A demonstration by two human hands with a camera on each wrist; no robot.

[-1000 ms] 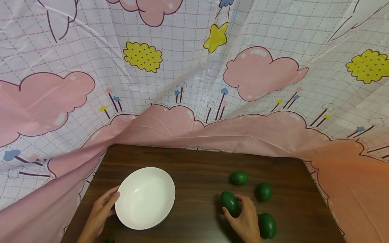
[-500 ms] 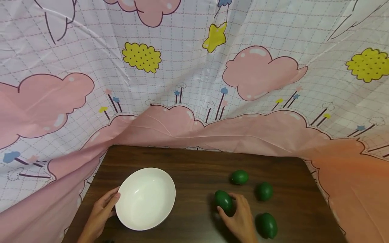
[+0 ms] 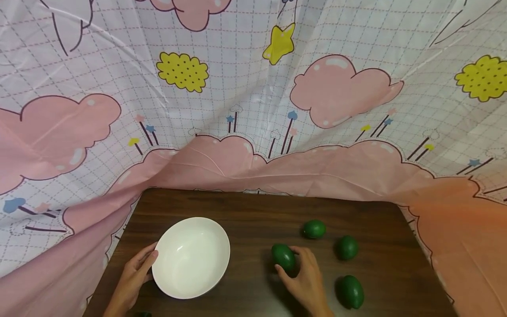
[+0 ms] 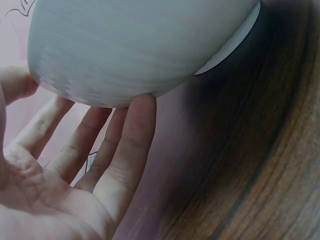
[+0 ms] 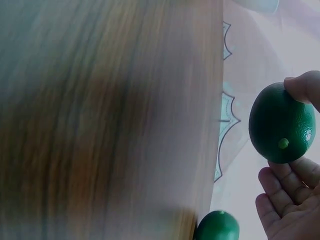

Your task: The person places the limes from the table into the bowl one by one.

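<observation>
green fruit is being gripped between the thumb and fingertips of the right hand, right of the white bowl. the left hand is holding the bowl's left side, thumb at the rim. three other green fruits are lying farther right on the brown table.

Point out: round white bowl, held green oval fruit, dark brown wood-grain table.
Round white bowl (image 3: pixel 191 258), head view, inner surface.
Held green oval fruit (image 5: pixel 279 124), right wrist view, middle of its side.
Dark brown wood-grain table (image 3: pixel 251 224), head view, tabletop.
</observation>
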